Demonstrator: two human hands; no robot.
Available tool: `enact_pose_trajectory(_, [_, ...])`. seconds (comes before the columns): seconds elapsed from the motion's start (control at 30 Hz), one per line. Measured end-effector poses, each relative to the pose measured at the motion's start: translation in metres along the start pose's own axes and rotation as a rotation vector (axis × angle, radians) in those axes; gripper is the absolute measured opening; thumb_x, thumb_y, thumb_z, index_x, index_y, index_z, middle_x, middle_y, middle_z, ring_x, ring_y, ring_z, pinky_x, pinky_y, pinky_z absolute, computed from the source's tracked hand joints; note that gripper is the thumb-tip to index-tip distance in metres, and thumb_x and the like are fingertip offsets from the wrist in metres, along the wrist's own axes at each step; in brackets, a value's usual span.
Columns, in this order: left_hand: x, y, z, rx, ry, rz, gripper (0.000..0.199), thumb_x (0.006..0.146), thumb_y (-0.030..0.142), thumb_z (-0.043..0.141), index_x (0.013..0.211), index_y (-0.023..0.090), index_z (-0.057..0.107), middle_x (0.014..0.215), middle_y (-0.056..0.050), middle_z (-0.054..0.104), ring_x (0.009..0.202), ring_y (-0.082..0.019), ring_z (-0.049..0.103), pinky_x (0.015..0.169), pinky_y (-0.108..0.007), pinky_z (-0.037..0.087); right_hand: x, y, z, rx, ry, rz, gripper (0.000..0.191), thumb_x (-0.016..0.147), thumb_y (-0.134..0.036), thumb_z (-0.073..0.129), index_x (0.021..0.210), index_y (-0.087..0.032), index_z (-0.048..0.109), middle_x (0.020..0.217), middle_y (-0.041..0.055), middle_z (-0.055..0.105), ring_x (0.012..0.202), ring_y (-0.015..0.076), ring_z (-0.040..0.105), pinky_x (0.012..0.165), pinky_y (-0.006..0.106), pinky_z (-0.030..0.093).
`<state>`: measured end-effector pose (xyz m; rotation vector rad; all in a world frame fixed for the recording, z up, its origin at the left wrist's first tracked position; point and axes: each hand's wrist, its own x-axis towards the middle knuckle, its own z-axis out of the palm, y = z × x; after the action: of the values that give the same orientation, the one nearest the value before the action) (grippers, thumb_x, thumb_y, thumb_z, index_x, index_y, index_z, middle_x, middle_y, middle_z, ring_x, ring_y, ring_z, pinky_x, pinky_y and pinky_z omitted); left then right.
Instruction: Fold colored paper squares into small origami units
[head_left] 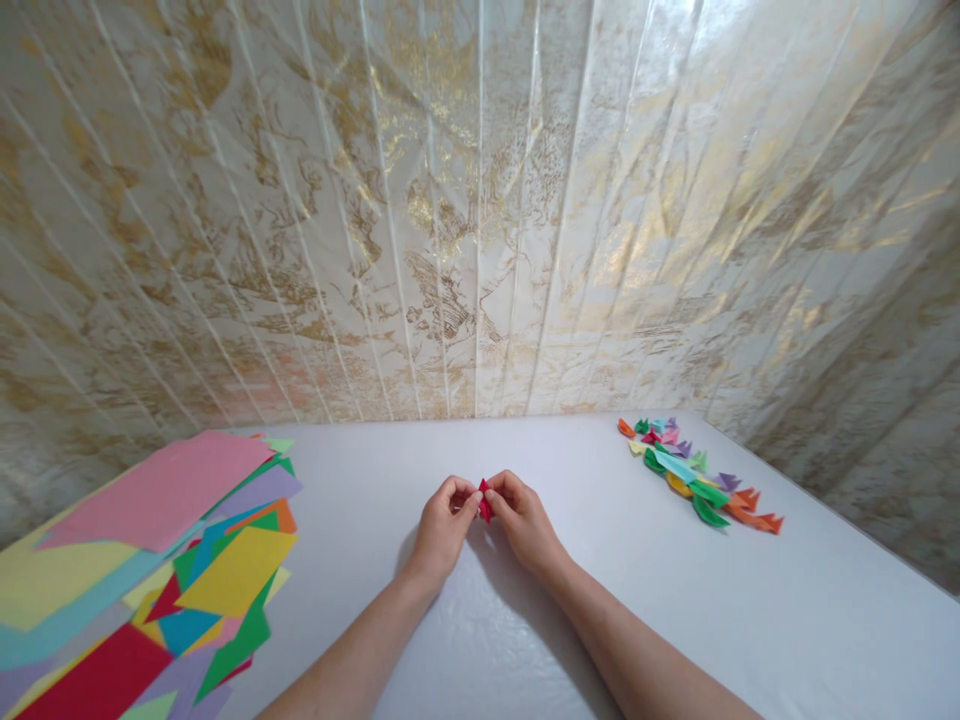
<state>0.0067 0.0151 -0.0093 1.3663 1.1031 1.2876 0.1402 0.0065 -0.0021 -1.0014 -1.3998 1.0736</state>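
A small piece of folded red paper (485, 500) is pinched between my two hands, over the middle of the white table. My left hand (448, 520) grips its left side with thumb and fingertips. From the right, my right hand (519, 515) pinches the opposite side in the same way. The paper stands roughly upright and comes to a point at top and bottom. My fingers cover part of it, so its full shape is hidden.
Loose coloured paper sheets (240, 570) overlap on the left, with a large pink sheet (172, 485) on top farther back. Several small folded paper figures (679, 468) lie in a cluster at the right. The white table (360, 465) meets a gold-patterned curtain (450, 250) behind.
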Motion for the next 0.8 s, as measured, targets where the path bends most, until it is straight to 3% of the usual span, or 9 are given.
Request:
enact_pose_trajectory(0.2, [-0.0005, -0.0016, 0.0012, 0.015, 0.036, 0.015, 0.021, 0.076, 0.039, 0.063, 0.074, 0.019, 0.057, 0.069, 0.002, 0.06, 0.064, -0.015, 0.057, 0.066, -0.027, 0.046, 0.0014, 0.0032, 0.0049, 0.067, 0.008, 0.018, 0.015, 0.08, -0.033, 0.06, 0.083, -0.02, 0.055, 0.072, -0.0015, 0.058, 0.066, 0.014, 0.054, 0.064, 0.028, 0.043])
enact_pose_trajectory(0.47, [0.0012, -0.0035, 0.0005, 0.064, 0.0, 0.009, 0.022, 0.077, 0.039, 0.062, 0.072, 0.019, 0.054, 0.068, 0.002, 0.058, 0.064, -0.015, 0.055, 0.064, -0.026, 0.045, 0.0014, 0.0048, 0.0018, 0.028, -0.004, 0.031, 0.02, 0.078, -0.025, 0.059, 0.097, -0.021, 0.055, 0.07, -0.0035, 0.055, 0.065, 0.0138, 0.052, 0.063, 0.027, 0.04])
enact_pose_trajectory(0.8, [0.0025, 0.0044, -0.0039, 0.055, -0.058, 0.009, 0.017, 0.075, 0.034, 0.063, 0.075, 0.019, 0.055, 0.072, 0.002, 0.06, 0.067, -0.014, 0.057, 0.066, -0.025, 0.046, 0.0027, 0.0054, 0.0012, 0.165, -0.043, 0.077, 0.026, 0.075, -0.031, 0.065, 0.097, -0.022, 0.055, 0.066, -0.0048, 0.054, 0.061, 0.0136, 0.054, 0.064, 0.029, 0.042])
